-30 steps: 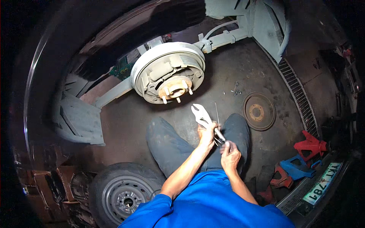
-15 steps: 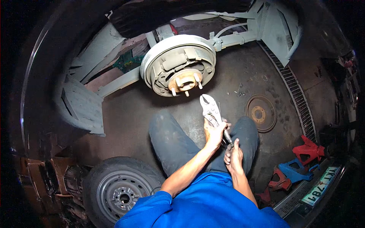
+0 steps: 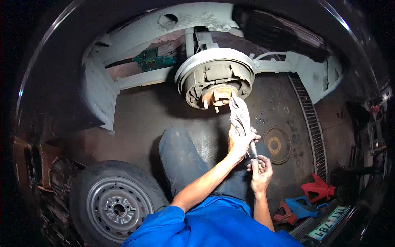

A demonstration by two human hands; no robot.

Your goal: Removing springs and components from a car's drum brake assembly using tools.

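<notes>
In my left hand [image 3: 240, 144] I grip a pair of silver locking pliers [image 3: 240, 115], held upright with the jaws at the top. My right hand [image 3: 260, 171] pinches the screw end at the bottom of the pliers' handle. The jaws are close in front of a rusty hub [image 3: 220, 94] with studs; whether they touch it, I cannot tell. The hub sits on a grey brake backing plate with its parts [image 3: 218, 72], mounted on the vehicle's axle.
A wheel with tyre [image 3: 119, 208] lies at lower left. A rusty drum [image 3: 275, 144] and small loose parts [image 3: 260, 119] are on the floor, right. A floor grate [image 3: 312, 131], red stand [image 3: 317, 187] and blue stand [image 3: 300, 206] are rightward. Pale vehicle arms [image 3: 98, 94] flank the hub.
Both hands have moved the pliers up and to the right within the view. The hub and surroundings have shifted in the picture as the camera moved.
</notes>
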